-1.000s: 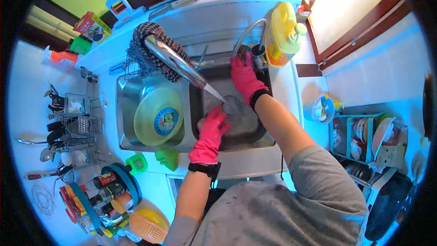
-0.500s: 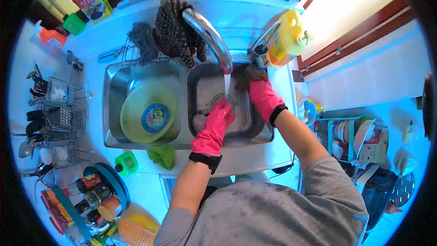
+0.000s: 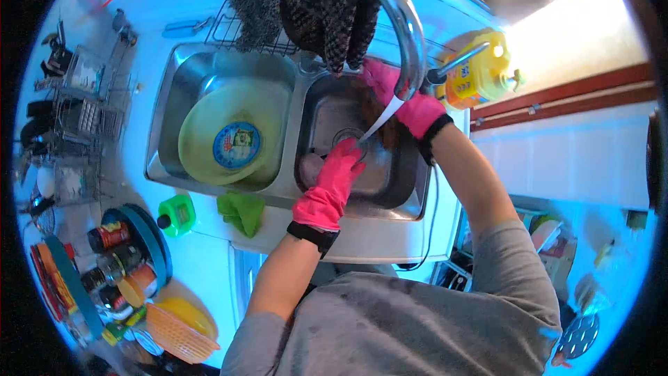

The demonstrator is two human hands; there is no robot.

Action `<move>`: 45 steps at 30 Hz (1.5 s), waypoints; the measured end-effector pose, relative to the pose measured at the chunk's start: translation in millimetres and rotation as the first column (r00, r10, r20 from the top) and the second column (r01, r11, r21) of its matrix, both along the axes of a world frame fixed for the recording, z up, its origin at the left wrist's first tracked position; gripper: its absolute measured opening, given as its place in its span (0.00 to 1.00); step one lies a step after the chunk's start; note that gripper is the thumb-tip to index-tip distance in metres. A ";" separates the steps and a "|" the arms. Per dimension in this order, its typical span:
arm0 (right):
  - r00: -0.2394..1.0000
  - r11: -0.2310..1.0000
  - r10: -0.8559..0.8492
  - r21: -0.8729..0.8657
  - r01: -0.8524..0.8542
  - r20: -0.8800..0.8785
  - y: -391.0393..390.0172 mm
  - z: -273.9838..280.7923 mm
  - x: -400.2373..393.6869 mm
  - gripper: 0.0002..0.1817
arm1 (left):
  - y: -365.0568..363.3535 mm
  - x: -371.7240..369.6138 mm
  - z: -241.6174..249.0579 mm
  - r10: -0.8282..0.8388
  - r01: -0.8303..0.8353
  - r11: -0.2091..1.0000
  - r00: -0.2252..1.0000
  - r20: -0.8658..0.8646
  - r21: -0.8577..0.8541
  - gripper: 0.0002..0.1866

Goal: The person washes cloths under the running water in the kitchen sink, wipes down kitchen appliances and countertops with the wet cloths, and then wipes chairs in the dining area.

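Observation:
Pink rubber gloves cover both hands over the right sink basin (image 3: 412, 191). My left hand (image 3: 334, 177) reaches down to the round drain (image 3: 349, 138), its thumb apart from the fingers and no object seen in it. Beside it, against the left wall, lies a pale pinkish, rounded thing (image 3: 311, 168). My right hand (image 3: 417, 108) is at the back right rim, partly behind the tap (image 3: 407, 24). A brown, blurred cloth (image 3: 385, 125) hangs beneath it and seems gripped; the fingers are partly hidden. Water runs from the tap toward the drain.
A pale green bowl (image 3: 191, 136) with a blue-labelled round tub (image 3: 236, 145) in it stands in the left basin. A dark checked cloth (image 3: 327, 7) drapes near the tap. A yellow jug (image 3: 480, 73) is at right; a green cloth (image 3: 241, 212) lies in front.
My right hand has moved up and back with the brown cloth, to the rim behind the tap. My left hand stays by the drain. The camera view has shifted, and the stream now slants.

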State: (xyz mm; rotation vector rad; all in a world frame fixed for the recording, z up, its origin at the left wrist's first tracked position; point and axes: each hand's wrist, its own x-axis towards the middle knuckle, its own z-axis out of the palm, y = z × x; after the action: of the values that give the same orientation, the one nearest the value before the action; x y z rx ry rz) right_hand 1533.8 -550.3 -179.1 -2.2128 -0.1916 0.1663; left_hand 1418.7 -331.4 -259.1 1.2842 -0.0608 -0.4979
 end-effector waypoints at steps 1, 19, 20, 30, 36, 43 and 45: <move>0.998 0.996 0.068 0.050 -0.069 0.013 10.6 16.1 7.6 0.15 | 0.1 -0.6 -7.2 -0.105 0.048 0.976 0.958 0.267 0.212 0.25; 0.895 0.825 0.196 0.560 0.069 -0.400 15.2 80.8 -101.5 0.12 | -38.8 17.5 84.4 -0.150 0.148 0.943 0.989 -0.016 0.297 0.24; 0.913 0.826 0.186 0.561 0.056 -0.363 14.2 96.3 -102.8 0.12 | -35.7 17.5 90.0 -0.106 0.083 0.966 0.991 0.080 0.247 0.22; 0.995 0.620 -0.033 0.779 0.093 -0.092 -21.1 181.0 -90.0 0.13 | -12.1 44.1 140.1 -0.005 -0.050 0.940 0.987 0.161 0.337 0.20; 0.962 0.705 -0.254 0.700 0.114 0.100 -28.8 130.1 -75.2 0.09 | 8.7 63.9 163.9 0.045 -0.134 0.878 0.979 0.200 0.459 0.18; 0.949 0.819 -0.305 0.530 0.219 0.079 -16.7 71.3 -80.9 0.09 | 5.0 61.2 174.8 0.059 -0.205 0.786 0.964 0.258 0.584 0.16; 0.962 0.773 -0.271 0.603 0.197 0.032 -9.1 50.2 -82.0 0.10 | 2.8 50.2 187.3 0.039 -0.223 0.749 0.955 0.295 0.623 0.16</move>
State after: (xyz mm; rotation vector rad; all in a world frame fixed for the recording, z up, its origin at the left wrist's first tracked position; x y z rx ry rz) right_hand 1451.8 -559.4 -128.9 -1.5902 -0.0187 -0.1526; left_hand 1468.9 -328.7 -71.7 2.0332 -0.0165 -0.2136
